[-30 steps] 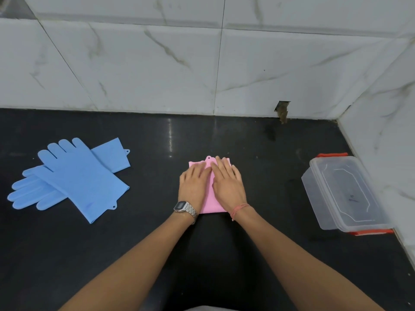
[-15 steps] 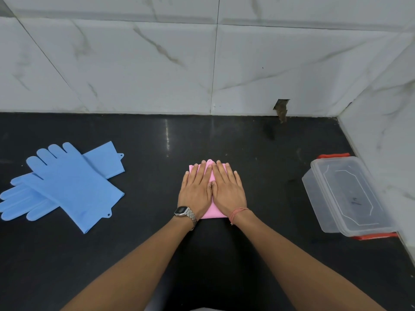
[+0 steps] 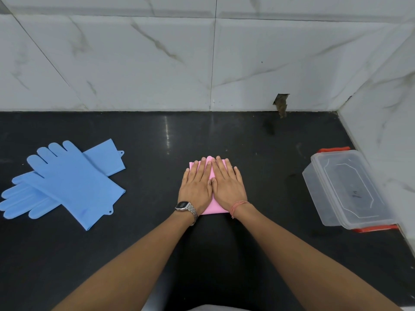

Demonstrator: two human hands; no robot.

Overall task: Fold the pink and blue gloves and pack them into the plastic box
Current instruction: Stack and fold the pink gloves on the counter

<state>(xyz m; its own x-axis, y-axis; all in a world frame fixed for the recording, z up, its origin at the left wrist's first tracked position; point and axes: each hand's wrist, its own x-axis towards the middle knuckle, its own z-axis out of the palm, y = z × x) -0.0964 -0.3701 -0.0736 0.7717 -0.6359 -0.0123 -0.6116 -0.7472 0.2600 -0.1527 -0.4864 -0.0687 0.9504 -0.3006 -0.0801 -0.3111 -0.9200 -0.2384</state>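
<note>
Your left hand (image 3: 195, 187) and right hand (image 3: 228, 186): flat, fingers straight, side by side, pressing folded pink gloves (image 3: 213, 208) at counter centre. Judged soft, springy, likely to unfold; grip folded edges. Blue gloves (image 3: 67, 182) left, unfolded. Lidded plastic box (image 3: 345, 189) right; lid marking unreadable.

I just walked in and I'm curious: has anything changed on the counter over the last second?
Hardly anything. The left hand and right hand drew closer together, still pressing flat on the folded pink gloves. Nothing was picked up or released. The blue gloves and closed plastic box stayed put.
</note>
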